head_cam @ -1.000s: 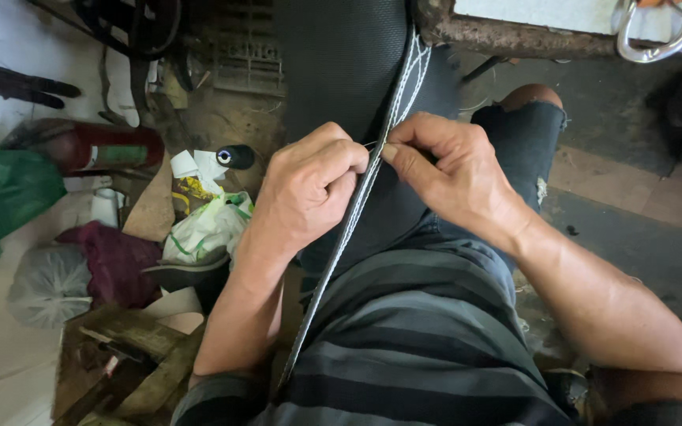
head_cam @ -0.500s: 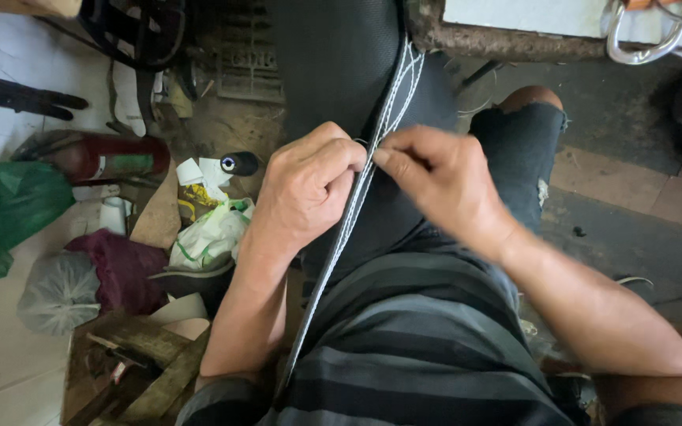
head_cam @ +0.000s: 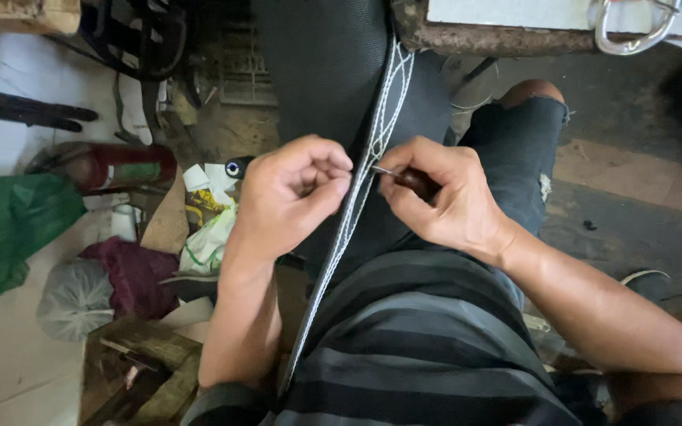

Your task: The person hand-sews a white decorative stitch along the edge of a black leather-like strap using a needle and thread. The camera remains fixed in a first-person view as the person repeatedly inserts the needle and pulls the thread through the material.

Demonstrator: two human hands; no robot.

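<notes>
1. Black mesh-textured panel (head_cam: 317,71), long and dark, draped over the lap and running up to the far edge of view.
2. Along its right side a white stitched seam (head_cam: 365,170): several parallel lines of white thread, crossing in loops at the far end near the table edge (head_cam: 467,35).
3. Seam's long axis: from far right, just under the table edge, slanting down to near left, ending by the striped shirt (head_cam: 412,355). Panel's long axis much the same, far to near.
4. Left hand (head_cam: 290,197) curled on the left of the seam, thumb and forefinger pinched together at the white thread; grasping the thread or the panel's edge, cannot tell which.
5. Right hand (head_cam: 444,197) on the right of the seam, clenched around a dark-handled awl (head_cam: 412,181); thin metal tip pointing left, touching the seam between the two hands.
6. Both hands close together, one each side of the stitching, resting on the panel above the knees.
7. Right knee in torn dark shorts (head_cam: 522,150) just right of the panel.
8. Left of the panel on the floor: red can (head_cam: 120,166), green bag (head_cam: 9,229), maroon cloth (head_cam: 132,276), clear bag (head_cam: 76,296), white squeeze bottle (head_cam: 199,185).
9. Far right, metal carabiner (head_cam: 633,31) hanging at the table edge.
</notes>
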